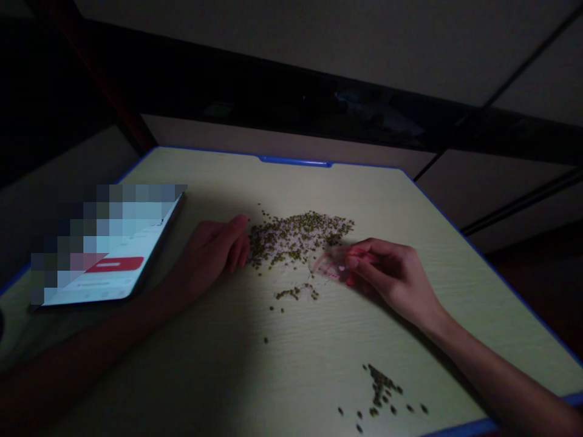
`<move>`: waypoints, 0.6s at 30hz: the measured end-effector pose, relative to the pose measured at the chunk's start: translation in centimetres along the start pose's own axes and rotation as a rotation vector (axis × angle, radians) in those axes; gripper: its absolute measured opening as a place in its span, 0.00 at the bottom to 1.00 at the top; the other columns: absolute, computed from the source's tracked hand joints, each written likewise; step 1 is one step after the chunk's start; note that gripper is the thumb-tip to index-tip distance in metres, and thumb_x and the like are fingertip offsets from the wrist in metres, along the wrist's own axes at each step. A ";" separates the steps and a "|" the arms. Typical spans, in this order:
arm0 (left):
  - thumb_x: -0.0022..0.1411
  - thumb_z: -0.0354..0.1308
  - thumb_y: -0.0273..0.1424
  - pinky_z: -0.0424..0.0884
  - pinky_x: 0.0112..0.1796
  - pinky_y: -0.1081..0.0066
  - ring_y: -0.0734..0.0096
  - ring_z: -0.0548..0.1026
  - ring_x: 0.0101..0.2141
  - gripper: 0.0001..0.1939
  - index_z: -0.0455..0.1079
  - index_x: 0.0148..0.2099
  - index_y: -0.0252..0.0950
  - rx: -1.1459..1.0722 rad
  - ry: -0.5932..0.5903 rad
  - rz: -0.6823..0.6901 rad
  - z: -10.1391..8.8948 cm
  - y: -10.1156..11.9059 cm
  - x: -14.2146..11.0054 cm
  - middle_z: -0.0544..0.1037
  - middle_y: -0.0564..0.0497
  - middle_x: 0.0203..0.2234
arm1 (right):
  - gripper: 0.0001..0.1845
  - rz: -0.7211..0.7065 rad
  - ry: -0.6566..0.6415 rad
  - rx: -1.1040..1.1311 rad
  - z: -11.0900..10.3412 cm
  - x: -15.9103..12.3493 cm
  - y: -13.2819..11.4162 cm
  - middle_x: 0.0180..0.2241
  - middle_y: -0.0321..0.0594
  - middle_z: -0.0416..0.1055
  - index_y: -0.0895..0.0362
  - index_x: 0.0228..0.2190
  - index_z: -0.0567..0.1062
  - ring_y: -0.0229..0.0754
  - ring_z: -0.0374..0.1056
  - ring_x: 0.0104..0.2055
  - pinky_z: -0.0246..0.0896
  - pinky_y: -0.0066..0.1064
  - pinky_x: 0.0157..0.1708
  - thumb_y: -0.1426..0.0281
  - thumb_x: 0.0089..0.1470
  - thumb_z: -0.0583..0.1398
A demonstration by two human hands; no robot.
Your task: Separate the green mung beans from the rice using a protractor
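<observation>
A pile of mixed green beans and pale grains point(298, 237) lies in the middle of a pale yellow-green table point(291, 352). My left hand point(214, 252) rests on the table at the pile's left edge, fingers curled loosely and touching the beans. My right hand point(387, 270) sits right of the pile, fingers pinched on a small clear plastic piece with red marks point(330, 264) that touches the table. A small cluster of beans and grains point(298, 293) lies just below the pile. A separate group of green beans point(380, 391) lies near the front edge.
A lit phone or tablet point(109, 255) lies at the table's left side, its screen partly blurred. The table has a blue rim point(296, 161). Dark floor and a dark beam lie beyond the far edge. The room is dim.
</observation>
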State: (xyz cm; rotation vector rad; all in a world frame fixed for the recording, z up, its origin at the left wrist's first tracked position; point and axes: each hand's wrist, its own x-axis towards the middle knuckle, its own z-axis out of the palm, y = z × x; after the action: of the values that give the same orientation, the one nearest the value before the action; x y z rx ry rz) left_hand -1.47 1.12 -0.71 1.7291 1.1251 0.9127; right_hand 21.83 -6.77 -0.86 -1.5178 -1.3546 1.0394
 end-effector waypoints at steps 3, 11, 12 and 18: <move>0.60 0.42 0.36 0.60 0.23 0.73 0.78 0.62 0.14 0.27 0.54 0.09 0.38 -0.008 0.001 0.016 0.0 0.1 0.0 0.62 0.55 0.07 | 0.08 -0.026 -0.061 -0.039 0.0 0.3 0.2 0.17 0.36 0.68 0.61 0.27 0.73 0.30 0.57 0.17 0.49 0.23 0.15 0.68 0.47 0.59; 0.59 0.42 0.37 0.60 0.23 0.73 0.78 0.62 0.14 0.28 0.54 0.08 0.38 -0.025 -0.012 0.030 -0.1 -0.1 0.0 0.61 0.56 0.07 | 0.07 -0.056 0.074 0.039 -0.9 0.3 -0.1 0.14 0.34 0.68 0.60 0.24 0.72 0.29 0.56 0.14 0.48 0.22 0.14 0.68 0.45 0.61; 0.59 0.42 0.37 0.60 0.22 0.73 0.78 0.62 0.14 0.28 0.54 0.08 0.38 -0.024 -0.010 0.029 -0.1 -0.1 0.0 0.62 0.56 0.07 | 0.07 -0.050 0.095 0.029 -1.0 0.4 0.0 0.14 0.34 0.68 0.60 0.24 0.72 0.29 0.56 0.14 0.49 0.22 0.14 0.68 0.45 0.61; 0.59 0.43 0.37 0.60 0.22 0.74 0.79 0.62 0.13 0.27 0.54 0.08 0.38 -0.039 -0.005 0.039 0.0 -0.1 0.0 0.61 0.56 0.07 | 0.07 -0.037 0.064 -0.038 -0.9 0.4 0.5 0.17 0.35 0.69 0.60 0.26 0.73 0.30 0.60 0.17 0.53 0.23 0.16 0.68 0.46 0.60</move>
State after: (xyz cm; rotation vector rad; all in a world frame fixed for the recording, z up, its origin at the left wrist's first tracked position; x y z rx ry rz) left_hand -1.48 1.17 -0.78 1.7262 1.0674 0.9478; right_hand 22.87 -6.44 -1.11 -1.5352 -1.3598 0.9398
